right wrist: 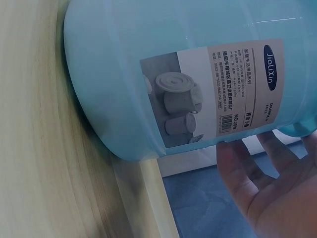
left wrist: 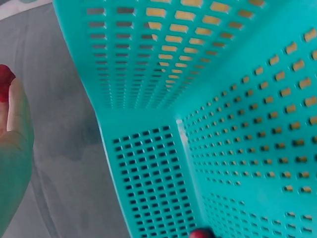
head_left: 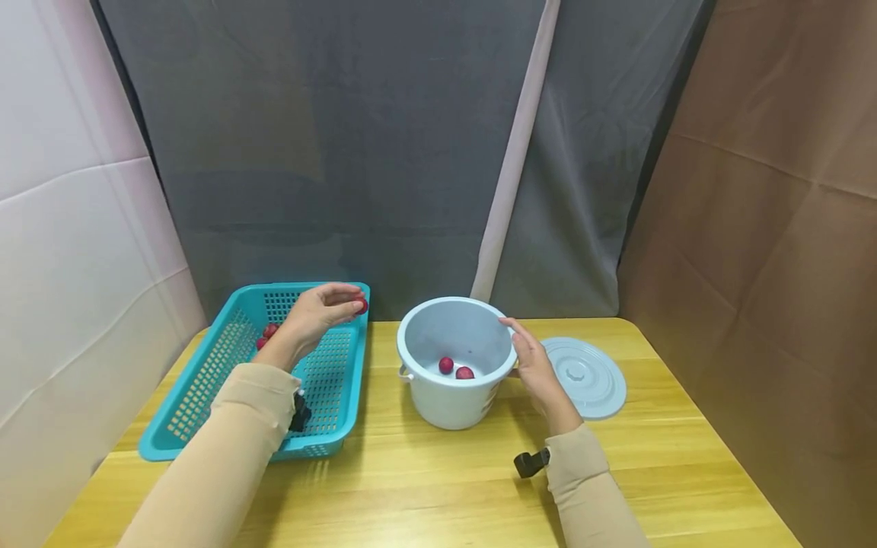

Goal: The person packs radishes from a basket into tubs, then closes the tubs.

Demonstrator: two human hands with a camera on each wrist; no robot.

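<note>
The left hand (head_left: pixel 317 313) pinches a red fruit (head_left: pixel 361 306) above the teal basket's (head_left: pixel 205 396) far rim, left of the pale bucket (head_left: pixel 452 403). The right hand (head_left: pixel 537 369), fingers relaxed, rests against the bucket's right side on the counter (head_left: pixel 425 487).

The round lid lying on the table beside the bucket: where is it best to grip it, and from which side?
Probably by the small raised knob at the centre of the lid, pinched from straight above. The lid lies flat on the table, so its thin rim gives fingers little to catch; the right hand is nearest.
</note>
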